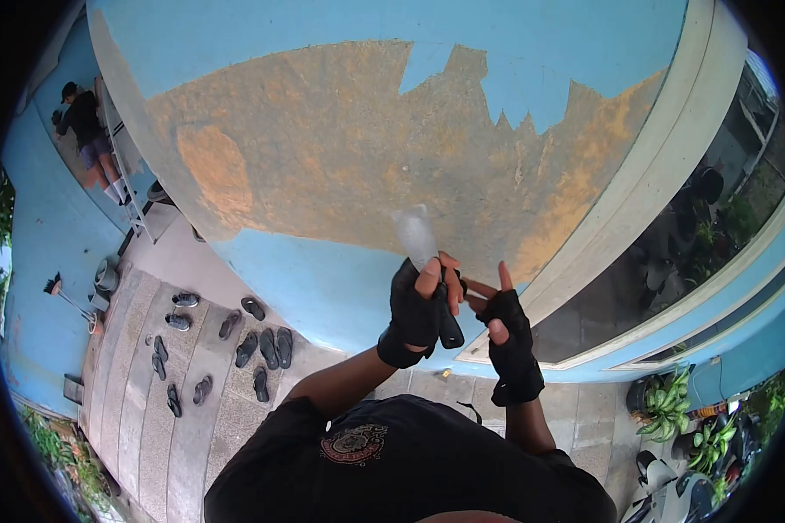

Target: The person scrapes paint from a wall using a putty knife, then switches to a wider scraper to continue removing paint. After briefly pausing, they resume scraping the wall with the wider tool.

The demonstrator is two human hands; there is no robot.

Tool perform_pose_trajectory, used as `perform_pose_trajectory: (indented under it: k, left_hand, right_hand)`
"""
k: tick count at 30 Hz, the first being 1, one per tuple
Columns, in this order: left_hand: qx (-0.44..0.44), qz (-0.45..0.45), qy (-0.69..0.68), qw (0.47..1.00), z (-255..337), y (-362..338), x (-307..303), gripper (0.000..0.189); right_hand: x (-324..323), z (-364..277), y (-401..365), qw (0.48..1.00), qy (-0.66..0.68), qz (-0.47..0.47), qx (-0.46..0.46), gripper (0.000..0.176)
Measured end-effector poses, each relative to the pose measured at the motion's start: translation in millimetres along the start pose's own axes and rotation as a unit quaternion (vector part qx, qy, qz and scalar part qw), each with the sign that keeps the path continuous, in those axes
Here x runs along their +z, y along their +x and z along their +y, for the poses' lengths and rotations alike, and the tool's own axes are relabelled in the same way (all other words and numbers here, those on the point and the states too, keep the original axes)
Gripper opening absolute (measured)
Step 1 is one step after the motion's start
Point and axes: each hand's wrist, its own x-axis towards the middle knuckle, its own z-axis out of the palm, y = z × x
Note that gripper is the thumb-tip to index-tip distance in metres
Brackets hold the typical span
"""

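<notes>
My left hand point(417, 305), in a black fingerless glove, is wrapped round the black handle of a scraper point(416, 234). The scraper's pale blade points up, in front of the wall. Close on its right is my right hand point(503, 329), also in a black fingerless glove, with one finger pointing up and the others partly spread. Nothing shows in it. Before me the wall point(323, 148) has a large bare patch of grey and orange-brown, with blue paint in jagged edges above and more blue paint below.
At the far left a person point(85, 131) stands on a ladder point(118, 148) against a blue wall. Several shoes and sandals point(270, 347) lie on the striped floor. A window point(663, 244) and potted plants point(663, 410) are on the right.
</notes>
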Motion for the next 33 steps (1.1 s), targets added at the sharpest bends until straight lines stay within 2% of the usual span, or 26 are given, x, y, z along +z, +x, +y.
perform_pose_trajectory:
  k: [1, 3, 4, 7, 8, 11, 18, 21, 23, 24, 25, 27, 28, 29, 31, 32, 33]
  left_hand:
    - [0.001, 0.001, 0.001, 1.0, -3, -3, 2, 0.035]
    - [-0.034, -0.026, 0.024, 0.999, -11, -11, 7, 0.034]
    - [-0.043, -0.023, 0.037, 0.998, -16, -14, 10, 0.034]
    - [-0.043, -0.044, 0.075, 0.995, -22, -19, 13, 0.035]
    - [-0.028, -0.046, 0.084, 0.995, -23, -20, 14, 0.035]
    - [-0.018, -0.049, 0.075, 0.996, -25, -17, 12, 0.035]
    - [-0.01, -0.052, 0.045, 0.998, -22, -8, 18, 0.035]
    - [-0.011, -0.065, 0.027, 0.997, -17, -2, 20, 0.034]
    - [0.037, -0.066, 0.042, 0.996, -13, 12, 22, 0.032]
    - [0.065, -0.08, 0.065, 0.993, -9, 21, 23, 0.033]
    - [0.063, -0.081, 0.065, 0.993, -2, 28, 28, 0.033]
    - [-0.007, -0.084, 0.098, 0.992, 13, 41, 38, 0.034]
    - [0.037, -0.114, 0.135, 0.984, 9, 54, 34, 0.036]
    - [0.038, -0.112, 0.135, 0.984, 7, 60, 33, 0.036]
    - [0.044, -0.126, 0.137, 0.982, 12, 67, 39, 0.037]
    - [0.004, -0.131, 0.146, 0.981, 16, 67, 42, 0.037]
    - [0.003, -0.131, 0.146, 0.981, 20, 67, 46, 0.037]
  right_hand:
    - [-1, 2, 1, 1.0, 0.001, -0.001, 0.0, 0.111]
    - [3, 0, 2, 0.996, 0.062, 0.027, -0.055, 0.122]
    - [6, -6, 3, 0.998, 0.058, 0.007, -0.027, 0.132]
    - [16, -4, 6, 0.996, 0.055, -0.004, -0.071, 0.137]
    - [18, -11, 5, 0.999, 0.007, -0.014, -0.046, 0.14]
    - [18, -4, 6, 0.996, 0.061, -0.009, -0.065, 0.14]
    - [19, 3, 8, 0.992, 0.092, 0.037, -0.077, 0.142]
    - [21, -2, 6, 0.989, 0.09, 0.044, -0.113, 0.135]
    - [8, 4, 5, 0.989, -0.102, -0.022, -0.102, 0.124]
    - [8, 2, 1, 0.977, -0.182, 0.009, -0.115, 0.105]
    - [7, 0, -1, 0.977, -0.182, 0.011, -0.114, 0.105]
    - [4, -3, -1, 0.99, -0.139, 0.006, -0.017, 0.081]
    - [11, -18, 2, 0.993, -0.085, 0.025, -0.076, 0.059]
    - [9, -19, 6, 0.993, -0.085, 0.023, -0.075, 0.059]
    - [0, -20, 13, 0.999, 0.026, 0.017, -0.033, 0.05]
    - [-4, -20, 20, 0.994, 0.108, 0.018, -0.006, 0.047]
    - [-6, -22, 26, 0.994, 0.108, 0.018, -0.005, 0.047]
